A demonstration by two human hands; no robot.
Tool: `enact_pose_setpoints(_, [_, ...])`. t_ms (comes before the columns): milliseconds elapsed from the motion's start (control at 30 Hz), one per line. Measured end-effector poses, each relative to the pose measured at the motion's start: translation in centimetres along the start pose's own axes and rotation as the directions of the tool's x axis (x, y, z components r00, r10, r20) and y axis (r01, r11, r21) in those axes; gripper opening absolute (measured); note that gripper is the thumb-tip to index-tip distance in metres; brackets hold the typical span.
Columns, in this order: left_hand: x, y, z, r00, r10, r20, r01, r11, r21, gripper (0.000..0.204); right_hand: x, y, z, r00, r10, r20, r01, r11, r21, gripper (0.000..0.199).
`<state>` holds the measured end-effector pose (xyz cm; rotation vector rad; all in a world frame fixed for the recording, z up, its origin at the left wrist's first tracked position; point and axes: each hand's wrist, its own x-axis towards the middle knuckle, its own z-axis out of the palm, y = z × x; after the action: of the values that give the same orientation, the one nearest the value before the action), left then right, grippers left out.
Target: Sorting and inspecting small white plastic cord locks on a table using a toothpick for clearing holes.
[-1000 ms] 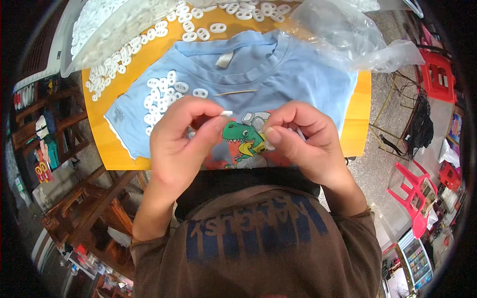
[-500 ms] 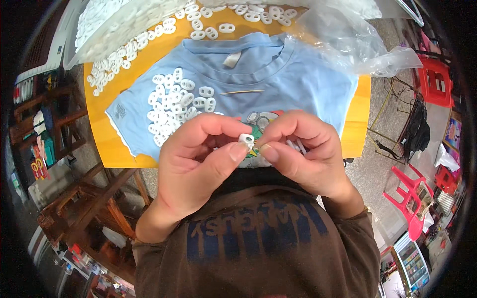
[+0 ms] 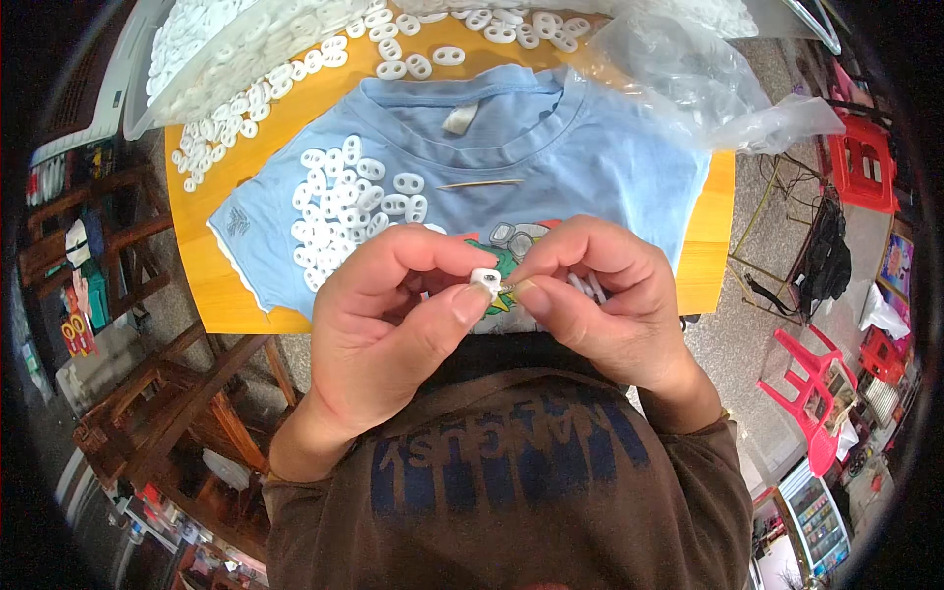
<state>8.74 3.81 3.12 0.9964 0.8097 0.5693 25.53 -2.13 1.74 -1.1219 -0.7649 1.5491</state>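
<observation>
Between the thumb and forefinger of my left hand (image 3: 393, 315) is a small white plastic two-hole piece (image 3: 485, 278), tilted with one dark hole showing. Close against it, my right hand (image 3: 600, 305) pinches a tiny thin metallic piece (image 3: 506, 288) that looks ribbed; its exact kind is too small to tell. Both hands are above the near edge of a light blue T-shirt (image 3: 610, 167) spread on the table. Several white pieces (image 3: 588, 287) show by the curled fingers of my right hand. A heap of white two-hole pieces (image 3: 339, 211) lies on the shirt beyond my left hand.
A thin wooden stick (image 3: 480, 183) lies on the shirt. More white pieces (image 3: 390, 69) are scattered over the yellow tabletop (image 3: 703, 285). A clear plastic bag (image 3: 688, 79) is at the far right. Wooden furniture (image 3: 187, 393) stands left, a red plastic stool (image 3: 811, 388) right.
My hands have drawn very slightly apart, so more of the thin metallic piece shows beside the white piece. The white piece has shifted slightly left in my left fingers.
</observation>
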Motion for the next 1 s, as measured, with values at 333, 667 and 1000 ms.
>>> enact_pose_setpoints(333, [0.4,-0.3,0.1,0.998,0.06,0.01,-0.061,0.991,0.115,0.014,0.0,0.0,-0.4,0.998,-0.059,-0.001,0.058,0.987,-0.148,0.006])
enact_pose_setpoints(667, [-0.4,-1.2,0.3,0.977,0.205,-0.05,-0.184,0.943,0.277,0.016,0.3,-0.1,0.1,0.932,-0.357,0.054,0.34,0.816,-0.468,0.006])
enact_pose_setpoints(1000, [-0.7,-1.5,0.6,0.975,0.211,-0.071,-0.194,0.962,0.194,0.016,0.4,0.5,0.3,0.88,-0.47,0.075,0.435,0.73,-0.527,0.012])
